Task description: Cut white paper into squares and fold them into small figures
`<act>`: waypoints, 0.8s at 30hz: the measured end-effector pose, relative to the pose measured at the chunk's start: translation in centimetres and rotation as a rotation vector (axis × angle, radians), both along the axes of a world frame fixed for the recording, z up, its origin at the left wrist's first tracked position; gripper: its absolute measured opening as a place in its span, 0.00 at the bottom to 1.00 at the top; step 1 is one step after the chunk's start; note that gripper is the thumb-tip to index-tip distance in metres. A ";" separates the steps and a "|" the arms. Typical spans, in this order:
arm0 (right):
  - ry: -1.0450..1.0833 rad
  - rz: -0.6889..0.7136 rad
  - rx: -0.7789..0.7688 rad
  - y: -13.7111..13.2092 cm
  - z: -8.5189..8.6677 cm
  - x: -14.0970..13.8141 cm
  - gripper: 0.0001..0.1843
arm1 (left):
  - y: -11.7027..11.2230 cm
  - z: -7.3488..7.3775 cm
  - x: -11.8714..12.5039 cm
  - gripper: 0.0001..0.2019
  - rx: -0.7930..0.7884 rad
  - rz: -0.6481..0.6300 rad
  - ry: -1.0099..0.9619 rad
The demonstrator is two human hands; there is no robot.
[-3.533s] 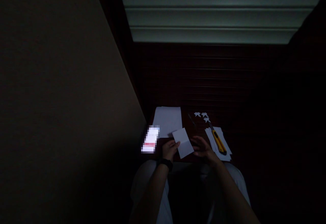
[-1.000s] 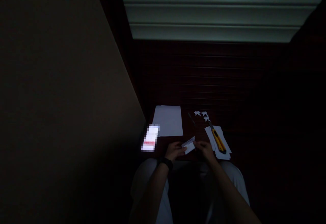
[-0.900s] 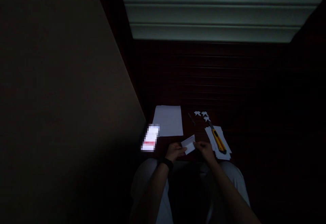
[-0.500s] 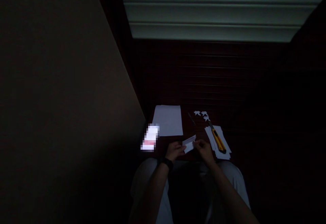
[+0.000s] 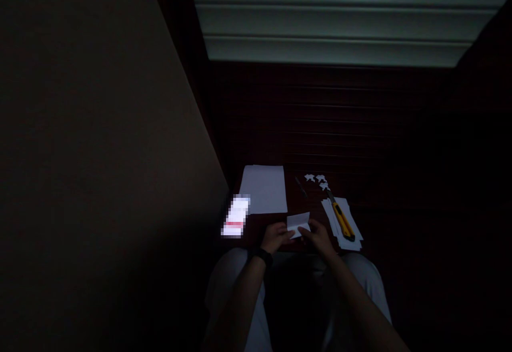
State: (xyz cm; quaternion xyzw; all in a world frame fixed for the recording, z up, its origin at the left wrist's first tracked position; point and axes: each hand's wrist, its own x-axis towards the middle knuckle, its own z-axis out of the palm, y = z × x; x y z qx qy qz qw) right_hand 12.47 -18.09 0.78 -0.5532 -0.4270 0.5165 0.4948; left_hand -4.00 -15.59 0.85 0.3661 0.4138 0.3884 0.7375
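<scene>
In dim light both my hands pinch a small folded piece of white paper over the near edge of a dark table. My left hand, with a dark watch on its wrist, grips the paper's left end. My right hand grips its right end, fingers curled onto the fold. The paper is a narrow folded strip, tilted slightly.
A larger white sheet lies behind my left hand, and a lit phone screen to its left. A yellow utility knife rests on a stack of paper slips at right. Small white paper cut-outs and a dark pen lie further back.
3.5 s ago the paper was a larger open piece held mainly by my left hand; now it is folded smaller and pinched between both hands. Over the last second it turned slightly.
</scene>
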 end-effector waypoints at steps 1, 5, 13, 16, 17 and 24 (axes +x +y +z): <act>0.005 -0.001 -0.002 0.0 0.0 0.0 0.21 | 0.0 0.0 0.0 0.21 -0.002 0.002 0.002; 0.030 0.002 -0.017 -0.1 0.1 -0.2 0.22 | 0.0 -0.1 0.0 0.20 -0.009 0.007 0.008; 0.085 0.023 -0.041 -0.1 -0.1 0.0 0.23 | 0.1 -0.1 -0.2 0.17 0.006 0.019 0.009; 0.104 0.030 -0.046 0.0 -0.1 0.0 0.24 | 0.0 0.0 -0.2 0.17 0.001 0.023 0.010; 0.109 0.032 -0.047 0.0 -0.2 0.0 0.24 | 0.0 0.1 -0.2 0.17 -0.003 0.023 0.009; 0.125 0.030 -0.045 -0.1 -0.2 0.0 0.23 | 0.0 0.2 -0.2 0.16 -0.024 0.020 0.012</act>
